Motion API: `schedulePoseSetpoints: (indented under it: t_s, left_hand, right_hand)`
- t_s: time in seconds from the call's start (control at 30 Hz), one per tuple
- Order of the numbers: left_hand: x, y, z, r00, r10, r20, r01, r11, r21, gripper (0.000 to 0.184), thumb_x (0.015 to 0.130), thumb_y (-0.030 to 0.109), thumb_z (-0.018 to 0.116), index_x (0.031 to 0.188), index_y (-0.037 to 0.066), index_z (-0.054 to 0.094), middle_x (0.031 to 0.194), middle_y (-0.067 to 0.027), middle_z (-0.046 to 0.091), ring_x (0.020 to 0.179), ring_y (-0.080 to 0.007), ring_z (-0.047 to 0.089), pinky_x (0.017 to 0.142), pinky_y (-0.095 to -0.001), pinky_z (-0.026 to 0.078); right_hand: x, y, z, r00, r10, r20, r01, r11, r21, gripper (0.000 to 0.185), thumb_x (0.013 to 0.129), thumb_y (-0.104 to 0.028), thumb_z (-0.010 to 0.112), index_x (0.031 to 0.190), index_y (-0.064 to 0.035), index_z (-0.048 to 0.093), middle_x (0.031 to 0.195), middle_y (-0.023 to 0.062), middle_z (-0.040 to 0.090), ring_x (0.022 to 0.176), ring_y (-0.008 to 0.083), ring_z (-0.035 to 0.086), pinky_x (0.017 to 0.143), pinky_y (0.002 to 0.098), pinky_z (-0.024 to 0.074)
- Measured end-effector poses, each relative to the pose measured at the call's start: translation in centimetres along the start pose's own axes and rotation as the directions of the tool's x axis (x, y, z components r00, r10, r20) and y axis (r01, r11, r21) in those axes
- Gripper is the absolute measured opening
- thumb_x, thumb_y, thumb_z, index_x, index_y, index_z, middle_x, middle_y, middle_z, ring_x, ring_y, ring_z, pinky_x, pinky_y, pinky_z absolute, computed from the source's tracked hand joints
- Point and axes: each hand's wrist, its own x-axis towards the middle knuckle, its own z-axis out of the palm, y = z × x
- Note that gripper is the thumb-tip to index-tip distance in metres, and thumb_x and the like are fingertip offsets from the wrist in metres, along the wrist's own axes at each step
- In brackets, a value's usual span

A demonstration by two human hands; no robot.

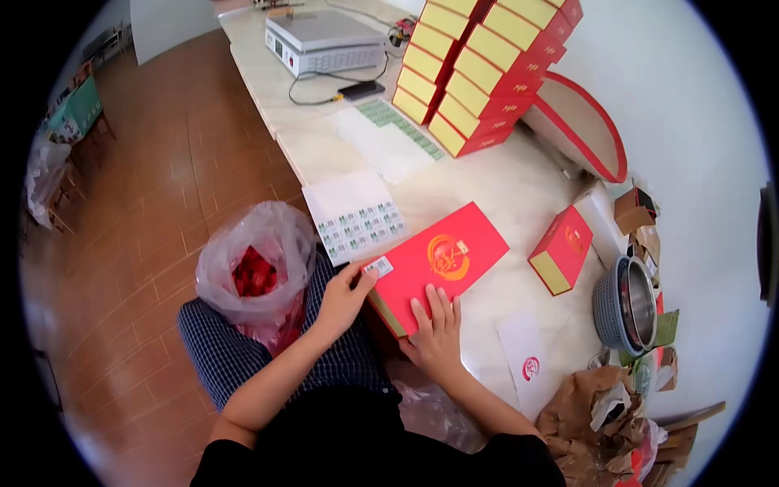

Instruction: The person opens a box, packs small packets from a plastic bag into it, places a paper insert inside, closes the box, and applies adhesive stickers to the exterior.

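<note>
A red gift box (475,238) with a gold round emblem and yellow sides lies at an angle on the table's near edge. At its left corner is a small white printed sticker (379,266). My left hand (345,299) is closed at that corner, its thumb on the sticker and its index finger bent beside it. Across the near part of the lid lie the fingers of my right hand (436,331), with the thumb at the box's near side, gripping it. Just beyond the left hand, a sheet of stickers (361,226) partly hangs over the table edge.
Stacked red-and-yellow boxes (479,85) stand at the back near a white heating plate (324,40). Another red box (562,250) lies at right, near baskets (617,304) and crumpled brown paper (588,410). A plastic bag (213,264) holding red pieces rests by my lap.
</note>
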Motion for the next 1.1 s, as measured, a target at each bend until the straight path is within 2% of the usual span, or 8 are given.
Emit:
schedulePoseSetpoints:
  t_s: [0.17,0.33,0.5,0.63,0.7,0.77,0.93,1.1]
  left_hand:
    - [-0.6,3.0,-1.0,0.998,-0.018,0.055,0.023,0.996,-0.09,0.045,0.101,0.033,0.041,0.127,-0.002,0.052,0.123,-0.0086,0.057,0.103,-0.0149,0.057,0.086,-0.0298,0.047]
    - [-1.1,8.6,-1.2,0.952,0.287,0.105,-0.266,0.947,-0.18,0.034,0.1,0.023,0.04,0.123,0.002,0.055,0.118,-0.0096,0.059,0.105,-0.0155,0.055,0.088,-0.029,0.043]
    - [-0.5,5.2,-2.7,0.963,0.269,-0.01,-0.269,0.963,-0.034,0.025,0.097,0.013,0.046,0.116,0.002,0.057,0.113,-0.0064,0.059,0.105,-0.0141,0.054,0.09,-0.0263,0.041]
    - [0.3,2.9,-4.2,0.958,0.287,-0.03,-0.281,0.952,0.124,0.022,0.095,0.012,0.049,0.112,0.003,0.059,0.108,-0.0082,0.058,0.094,-0.0147,0.055,0.081,-0.0271,0.044]
    - [1.1,3.4,-4.9,0.962,0.269,-0.042,-0.252,0.939,0.235,0.019,0.092,0.01,0.051,0.108,0.002,0.059,0.104,-0.0115,0.058,0.09,-0.0178,0.056,0.078,-0.0273,0.044]
    - [3.0,3.2,-6.0,0.916,0.399,-0.035,-0.366,0.87,0.329,0.02,0.091,0.009,0.052,0.108,0.002,0.059,0.104,-0.0127,0.058,0.093,-0.022,0.057,0.082,-0.0293,0.044]
    - [8.0,3.7,-7.6,0.92,0.393,0.005,-0.356,0.826,0.436,0.026,0.091,0.011,0.051,0.116,0.003,0.057,0.115,-0.0139,0.057,0.111,-0.0273,0.054,0.096,-0.0333,0.04]
    - [13.1,2.5,-6.8,0.919,0.373,0.126,-0.372,0.715,0.592,0.037,0.091,0.017,0.053,0.127,0.006,0.052,0.135,-0.016,0.048,0.126,-0.0305,0.044,0.105,-0.037,0.034]
  right_hand:
    - [2.6,1.0,-2.0,0.992,-0.09,-0.084,0.088,0.996,-0.032,0.089,0.058,-0.019,0.082,0.135,-0.006,0.038,0.138,0.0217,0.039,0.129,0.0354,0.037,0.108,0.0515,0.0262]
    - [9.3,5.4,-9.7,0.663,0.531,-0.527,-0.127,0.774,0.62,0.063,0.078,-0.02,0.077,0.125,0.0014,0.042,0.118,0.012,0.053,0.105,0.0199,0.056,0.089,0.0316,0.0447]
    - [10.2,13.7,-9.0,0.461,0.887,-0.009,-0.175,0.101,0.979,0.025,0.089,-0.03,0.064,0.101,-0.01,0.056,0.081,-0.0002,0.058,0.057,0.0067,0.052,0.059,0.0209,0.0447]
    - [8.2,16.0,-5.1,0.383,0.871,0.309,-0.31,-0.194,0.931,0.025,0.088,-0.037,0.063,0.098,-0.0145,0.056,0.081,-0.0008,0.058,0.07,0.0084,0.055,0.067,0.0249,0.0451]
    - [6.8,19.2,-1.7,0.35,0.905,0.241,-0.434,-0.072,0.898,0.035,0.088,-0.035,0.062,0.111,-0.009,0.055,0.097,0.0052,0.059,0.09,0.0157,0.057,0.082,0.0315,0.0451]
    - [7.0,21.3,1.0,0.476,0.82,-0.317,-0.699,0.572,0.43,0.051,0.089,-0.033,0.06,0.127,-0.0017,0.046,0.123,0.0132,0.049,0.116,0.0266,0.046,0.099,0.0385,0.0361]
    - [17.7,19.2,2.2,0.861,0.491,-0.13,-0.407,0.82,0.402,0.043,0.089,-0.024,0.06,0.124,-0.0001,0.05,0.125,0.0184,0.052,0.119,0.0316,0.045,0.101,0.0398,0.0353]
    - [28.7,18.6,11.6,0.976,0.199,0.083,-0.212,0.957,0.197,0.049,0.085,-0.028,0.063,0.124,0.0005,0.053,0.123,0.022,0.056,0.116,0.0362,0.05,0.1,0.0405,0.0394]
